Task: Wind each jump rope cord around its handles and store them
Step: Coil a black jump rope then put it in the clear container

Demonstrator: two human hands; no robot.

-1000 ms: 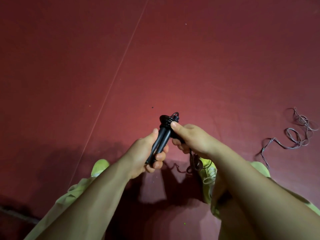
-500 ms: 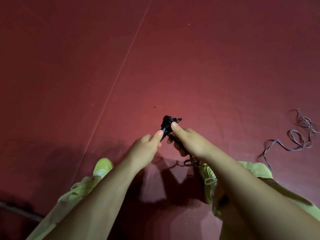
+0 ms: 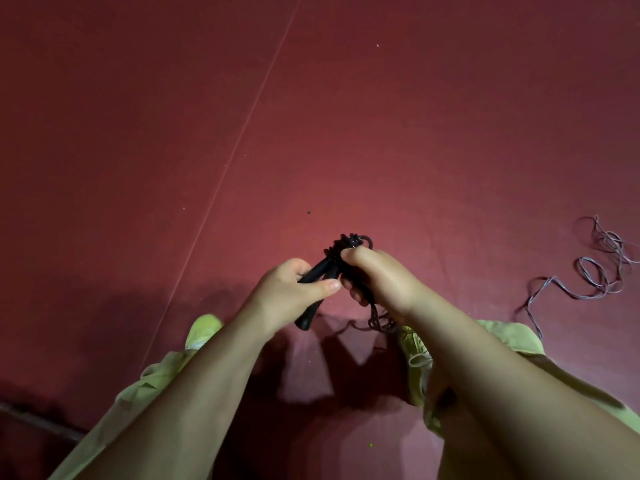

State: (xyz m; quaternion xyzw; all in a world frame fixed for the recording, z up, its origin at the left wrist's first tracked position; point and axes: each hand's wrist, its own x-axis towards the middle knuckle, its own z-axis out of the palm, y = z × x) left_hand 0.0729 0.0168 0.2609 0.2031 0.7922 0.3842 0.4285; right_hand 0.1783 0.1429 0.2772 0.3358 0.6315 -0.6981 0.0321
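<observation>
Just below the middle of the frame, the left hand (image 3: pixel 294 292) has shifted its hold on the pair of black handles (image 3: pixel 320 275). Half a second ago only its fingertips pinched near the top of the handles; now its fingers are curled round the shafts lower down, thumb laid across the front, and the butt ends poke out beneath the palm. The right hand (image 3: pixel 377 282) has stayed up at the head of the handles, thumb pressed against the knobbed tops and fingers curled round them and the cord (image 3: pixel 375 315), which hangs from under that hand in a small dark tangle (how many turns are already wound on cannot be made out).

This looks like a fresh grip to steady the handles side by side so the next turn of cord can go on; winding seems barely begun, since loose cord still dangles toward the yellow-green shoes (image 3: pixel 202 330).

At the right edge of the frame a second cord (image 3: pixel 599 271), pale grey, lies in loose loops on the red floor (image 3: pixel 415 116), unwound and well apart from the hands.

No brand, label or writing can be read anywhere.
</observation>
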